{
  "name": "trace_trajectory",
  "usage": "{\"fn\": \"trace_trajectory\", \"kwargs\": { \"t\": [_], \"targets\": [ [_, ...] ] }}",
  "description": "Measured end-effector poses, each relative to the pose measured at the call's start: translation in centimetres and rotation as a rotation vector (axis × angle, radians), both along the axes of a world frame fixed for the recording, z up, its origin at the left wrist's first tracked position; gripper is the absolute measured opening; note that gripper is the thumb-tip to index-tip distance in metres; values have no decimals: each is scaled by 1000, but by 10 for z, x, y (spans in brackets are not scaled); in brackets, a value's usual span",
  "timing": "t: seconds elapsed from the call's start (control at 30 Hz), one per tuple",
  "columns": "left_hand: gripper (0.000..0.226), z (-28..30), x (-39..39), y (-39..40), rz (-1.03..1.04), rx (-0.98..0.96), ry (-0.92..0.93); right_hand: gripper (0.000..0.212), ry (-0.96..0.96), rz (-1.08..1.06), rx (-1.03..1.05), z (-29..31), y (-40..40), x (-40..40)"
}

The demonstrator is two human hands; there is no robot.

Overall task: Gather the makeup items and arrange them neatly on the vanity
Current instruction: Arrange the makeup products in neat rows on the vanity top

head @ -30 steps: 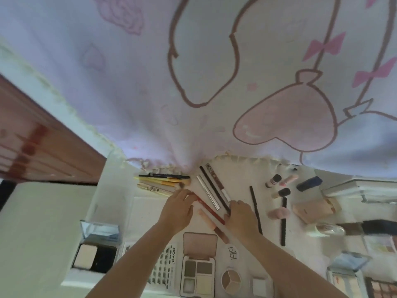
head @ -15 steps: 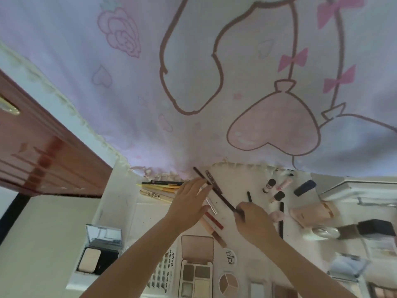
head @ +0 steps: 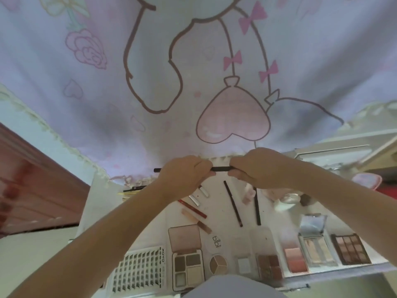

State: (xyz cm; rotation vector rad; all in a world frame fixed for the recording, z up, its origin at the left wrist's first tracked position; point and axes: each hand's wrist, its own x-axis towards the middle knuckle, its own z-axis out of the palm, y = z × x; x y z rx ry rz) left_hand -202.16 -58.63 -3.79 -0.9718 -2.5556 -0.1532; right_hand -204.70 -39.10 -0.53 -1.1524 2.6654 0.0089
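Above the white vanity top (head: 214, 201), the left hand (head: 184, 175) and right hand (head: 257, 166) each grasp one slim black makeup pencil (head: 221, 168), held level between them.

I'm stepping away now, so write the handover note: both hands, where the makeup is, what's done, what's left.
Hands: left hand and right hand both grip one black pencil, held level above the vanity.
Laid out: front row holds the lash tray, brow palette, round compact, blush and dark eyeshadow palette.
Loose: two black pencils and a red pencil lie at mixed angles mid-table.
Left: set the held pencil down, line up the loose sticks; the items at far right are blurred, check them.
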Motion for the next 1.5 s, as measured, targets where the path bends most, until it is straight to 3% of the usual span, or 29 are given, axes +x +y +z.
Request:
{"fn": "trace_trajectory", "kwargs": {
  "t": [0.1, 0.2, 0.27, 0.4, 0.5, 1.0, 1.23, 1.5],
  "targets": [
    [30, -4, -8, 3, 42, -97, -103, 27, 20, -40, 11, -12, 4, -5],
    [18, -12, -18, -35, 407, -157, -365, 23, 76, -234, 27, -8, 42, -25],
    [24, -20, -20, -61, 485, -187, -369, 26, 125, -296, -28, -6, 64, -37],
    [25, -27, -21, -34, 370, -62, -464, 16, 1, -209, -204, -18, 32, -33],
    [28, -27, -22, -10, 281, -64, -388, 10, -86, -190, -242, -28, 10, -33],
    [33, -47, -7, -7, 347, -29, -564, 20, -193, -121, -281, -46, 2, -41],
    [24, -59, -10, 9, 388, 107, -775, 16, -235, -64, -140, -65, -1, -65],
    [24, -103, -19, 40, 569, 386, -1288, 25, -165, 174, 200, -116, -25, -100]
  ]
}}
